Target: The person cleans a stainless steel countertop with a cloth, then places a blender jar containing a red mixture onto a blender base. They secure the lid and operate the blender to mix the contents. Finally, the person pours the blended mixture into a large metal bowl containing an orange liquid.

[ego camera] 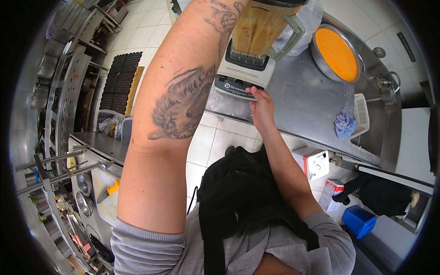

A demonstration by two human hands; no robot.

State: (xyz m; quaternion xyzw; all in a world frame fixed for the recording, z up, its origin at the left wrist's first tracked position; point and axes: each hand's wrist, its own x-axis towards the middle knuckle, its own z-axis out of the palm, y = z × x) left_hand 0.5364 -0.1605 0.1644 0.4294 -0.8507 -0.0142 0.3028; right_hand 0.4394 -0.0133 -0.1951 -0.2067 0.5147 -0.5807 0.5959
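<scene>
A Dynamex blender stands near the counter edge before me, its white base (245, 70) carrying a clear jar (256, 31) filled with a tan-orange mixture. My right hand (263, 106) is at the front control panel (228, 86), fingers slightly apart and holding nothing; I cannot tell if the fingertips press a switch. My left forearm reaches up past the jar, and the left hand is beyond the top edge of the view. Only the dark upper rim of the jar shows; its lid is cut off. Right of the blender, a metal bowl (318, 65) holds smooth orange liquid (337, 53).
The steel counter (302, 99) bears a crumpled blue cloth (344, 123) beside a white plastic basket (361, 115). Below stand a metal tin (317, 165) and a blue container (359, 220). On my left, a yellow-handled knife (112, 186) lies on a cutting board (108, 208).
</scene>
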